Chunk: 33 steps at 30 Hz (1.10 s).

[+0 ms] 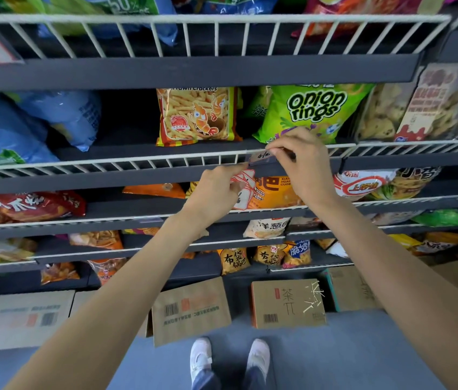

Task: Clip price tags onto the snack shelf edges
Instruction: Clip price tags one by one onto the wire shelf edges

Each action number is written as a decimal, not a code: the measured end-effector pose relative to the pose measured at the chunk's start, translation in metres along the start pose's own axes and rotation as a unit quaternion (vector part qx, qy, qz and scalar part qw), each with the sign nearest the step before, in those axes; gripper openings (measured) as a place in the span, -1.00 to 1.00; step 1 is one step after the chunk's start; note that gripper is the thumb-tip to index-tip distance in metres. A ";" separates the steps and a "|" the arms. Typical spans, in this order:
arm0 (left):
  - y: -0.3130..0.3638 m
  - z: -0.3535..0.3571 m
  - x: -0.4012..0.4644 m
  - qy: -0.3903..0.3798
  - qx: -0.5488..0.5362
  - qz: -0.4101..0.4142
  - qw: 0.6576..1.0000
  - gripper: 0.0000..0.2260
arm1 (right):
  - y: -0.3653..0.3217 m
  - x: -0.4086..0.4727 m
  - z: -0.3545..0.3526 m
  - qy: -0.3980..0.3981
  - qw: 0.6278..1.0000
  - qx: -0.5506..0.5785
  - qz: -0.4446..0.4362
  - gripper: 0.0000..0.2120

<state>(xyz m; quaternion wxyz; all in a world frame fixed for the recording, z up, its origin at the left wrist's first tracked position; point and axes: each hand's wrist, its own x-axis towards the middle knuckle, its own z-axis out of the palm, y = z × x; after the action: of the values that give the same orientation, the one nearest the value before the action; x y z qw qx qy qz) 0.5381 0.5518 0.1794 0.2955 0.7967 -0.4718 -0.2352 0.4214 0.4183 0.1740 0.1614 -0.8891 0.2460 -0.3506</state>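
Holding: right hand (pixel 303 161) pinches price tag (pixel 261 159) on wire rail (pixel 138 164) of shelf.
Left hand (pixel 216 190): fingers curled at tag's left end; grip unclear.

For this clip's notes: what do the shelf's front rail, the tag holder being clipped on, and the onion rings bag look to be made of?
Front rail: probably metal wire with a white coating, seen in its thin, even bars. Tag holder: seemingly clear glossy plastic over a handwritten paper slip, though partly hidden by the right hand. Onion rings bag: shiny printed plastic film, crinkled and reflective.
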 end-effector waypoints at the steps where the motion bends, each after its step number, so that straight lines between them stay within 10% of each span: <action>1: 0.000 -0.001 0.000 -0.003 0.003 0.002 1.000 -0.60 | 0.002 -0.001 0.001 -0.009 1.000 -0.013 -0.007 -0.89; 25: -0.007 0.001 0.002 -0.015 0.015 0.005 1.000 -0.58 | 0.008 -0.020 0.007 -0.017 0.957 -0.255 -0.136 -0.93; 33: -0.004 0.000 0.000 -0.017 0.024 0.008 1.000 -0.58 | 0.011 -0.023 0.006 -0.062 0.947 -0.274 -0.158 -0.62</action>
<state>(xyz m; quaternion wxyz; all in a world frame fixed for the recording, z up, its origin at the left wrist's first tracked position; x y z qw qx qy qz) 0.5404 0.5537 0.1769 0.2701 0.7957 -0.4883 -0.2355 0.4076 0.4231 0.1518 -0.1312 -0.9466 0.1786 -0.2344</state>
